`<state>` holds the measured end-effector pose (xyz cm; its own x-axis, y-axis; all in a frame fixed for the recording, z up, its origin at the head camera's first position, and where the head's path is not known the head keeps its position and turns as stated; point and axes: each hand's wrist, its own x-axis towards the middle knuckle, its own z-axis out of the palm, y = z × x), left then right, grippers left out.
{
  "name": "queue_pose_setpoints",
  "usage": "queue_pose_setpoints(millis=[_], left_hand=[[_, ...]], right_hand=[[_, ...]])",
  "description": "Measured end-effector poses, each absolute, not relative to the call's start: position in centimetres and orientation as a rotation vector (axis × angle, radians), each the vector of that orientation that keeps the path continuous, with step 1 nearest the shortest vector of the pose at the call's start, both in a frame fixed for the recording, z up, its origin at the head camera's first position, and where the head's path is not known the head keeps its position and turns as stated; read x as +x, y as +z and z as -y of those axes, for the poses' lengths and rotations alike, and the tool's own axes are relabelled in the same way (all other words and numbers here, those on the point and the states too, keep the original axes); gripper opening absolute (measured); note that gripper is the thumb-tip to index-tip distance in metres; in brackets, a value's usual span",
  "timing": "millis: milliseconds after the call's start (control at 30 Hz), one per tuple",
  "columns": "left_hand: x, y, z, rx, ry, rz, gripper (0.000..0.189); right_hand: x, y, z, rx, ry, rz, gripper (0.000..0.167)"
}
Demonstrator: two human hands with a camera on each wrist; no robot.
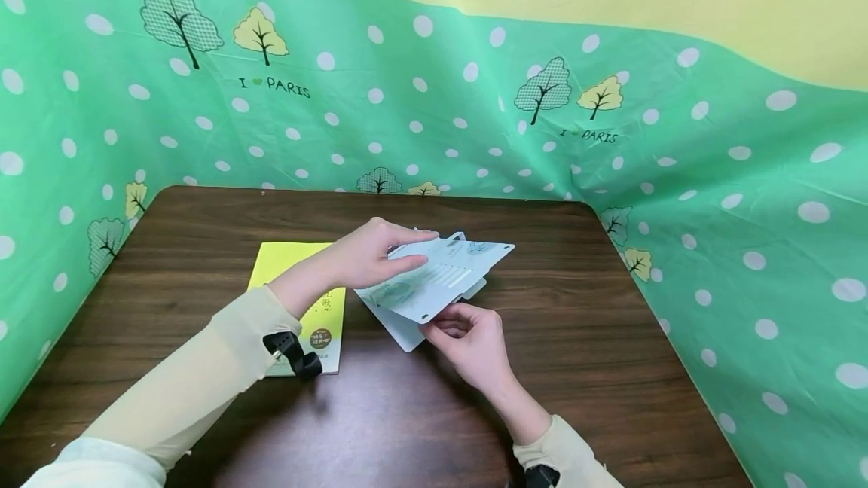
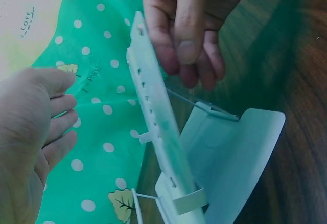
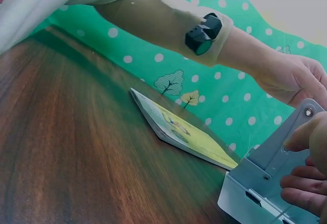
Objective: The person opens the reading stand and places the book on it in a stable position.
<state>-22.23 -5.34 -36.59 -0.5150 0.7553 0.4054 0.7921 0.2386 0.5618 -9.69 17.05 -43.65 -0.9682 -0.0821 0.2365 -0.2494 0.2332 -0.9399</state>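
Observation:
A pale blue-green folding book stand (image 1: 437,277) sits half unfolded near the middle of the table, its printed panel tilted up over a lower plate. My right hand (image 1: 475,341) holds the panel's near lower edge, its fingers curled behind it. In the right wrist view its thumb (image 3: 302,136) lies on the panel's back. My left hand (image 1: 376,251) hovers by the far left edge, fingers extended. From the left wrist view, that left hand (image 2: 25,121) is apart from the panel (image 2: 158,111). Wire supports and small clips show at the stand's edges.
A yellow book (image 1: 325,315) lies flat to the left of the stand, partly under my left forearm. The dark wooden table (image 1: 576,367) ends at a green polka-dot cloth (image 1: 420,96) behind and at both sides. Black wrist cameras sit on both sleeves.

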Motion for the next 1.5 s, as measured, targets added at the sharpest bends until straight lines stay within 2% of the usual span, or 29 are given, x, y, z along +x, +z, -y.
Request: queue_pose_setpoints(millis=[400, 733, 1167, 1500], left_hand=[[-22.9, -34.0, 8.1, -1.497, -1.041, 2.569, 0.047], [-23.9, -33.1, 8.4, -1.609, -0.812, 2.665, 0.045], [-26.4, -33.3, 4.3, -1.689, -0.831, 2.752, 0.045], [-28.9, -34.0, 0.2, -1.641, -1.032, 2.881, 0.042]], right_hand=[[-9.1, -43.0, -16.1, 0.305, 1.882, 2.356, 0.019], [-8.7, -42.5, -15.5, 0.286, 1.875, 2.278, 0.021], [-8.3, -42.4, -14.8, 0.330, 1.786, 2.252, 0.006], [-8.0, -42.3, -15.2, 0.302, 1.764, 2.256, 0.004]])
